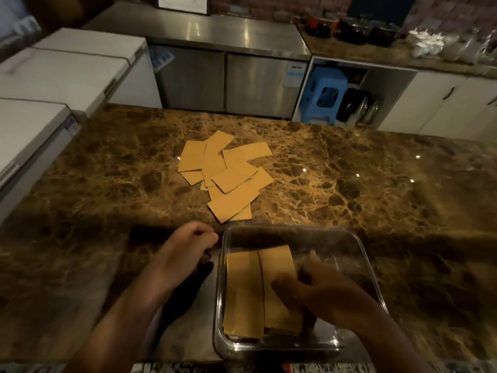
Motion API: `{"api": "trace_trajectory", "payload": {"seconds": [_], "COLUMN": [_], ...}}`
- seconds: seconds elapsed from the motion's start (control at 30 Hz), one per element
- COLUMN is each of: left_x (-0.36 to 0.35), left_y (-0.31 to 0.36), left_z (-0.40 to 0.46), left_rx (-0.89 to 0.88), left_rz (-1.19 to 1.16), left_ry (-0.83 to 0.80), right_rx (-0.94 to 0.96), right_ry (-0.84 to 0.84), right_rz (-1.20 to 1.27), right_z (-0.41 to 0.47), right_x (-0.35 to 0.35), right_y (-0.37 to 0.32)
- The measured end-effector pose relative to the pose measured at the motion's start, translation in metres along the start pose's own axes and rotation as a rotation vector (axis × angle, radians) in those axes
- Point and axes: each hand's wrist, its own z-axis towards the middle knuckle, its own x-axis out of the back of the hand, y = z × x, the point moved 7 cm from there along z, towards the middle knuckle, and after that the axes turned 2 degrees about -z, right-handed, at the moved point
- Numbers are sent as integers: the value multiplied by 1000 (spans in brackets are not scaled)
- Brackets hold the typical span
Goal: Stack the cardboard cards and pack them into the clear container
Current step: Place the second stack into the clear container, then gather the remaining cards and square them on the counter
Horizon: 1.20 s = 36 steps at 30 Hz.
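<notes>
A clear square container (357,246) sits near the front edge of the brown marble counter. Two piles of tan cardboard cards lie side by side in its left half: the left pile (242,292) and the right pile (277,265). My right hand (320,294) is inside the container, blurred, its fingers touching the right pile. My left hand (183,254) rests curled against the container's left outer wall. A loose heap of several cardboard cards (228,176) lies on the counter beyond the container.
The marble counter (376,184) stretches wide to both sides. White chest freezers (67,74) stand at the left. A steel cabinet (228,82) and a blue stool (325,92) are behind the counter.
</notes>
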Motion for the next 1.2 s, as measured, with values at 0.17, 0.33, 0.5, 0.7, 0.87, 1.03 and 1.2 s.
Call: {"api": "trace_trajectory", "payload": {"seconds": [0.17, 0.33, 0.5, 0.7, 0.87, 1.03, 1.2], "left_x": [20, -21, -50, -61, -56, -57, -31], "left_y": [44, 82, 64, 62, 63, 64, 92], "left_z": [71, 137, 173, 177, 170, 161, 147], "left_rx": [-119, -164, -85, -181, -314, -404, -437], "left_rz": [88, 606, 978, 1059, 949, 792, 212], "left_ry": [157, 97, -55, -49, 79, 125, 293], "right_rx": [227, 279, 159, 51, -10, 102, 186], "right_ry": [-122, 93, 81, 157, -16, -151, -6], "right_rz": [205, 300, 27, -251, 39, 225, 352], "right_z": [-13, 67, 170, 224, 232, 219, 197], "right_x": [62, 115, 102, 76, 74, 79, 131], "right_y": [-48, -104, -131, -130, -125, -122, -114]}}
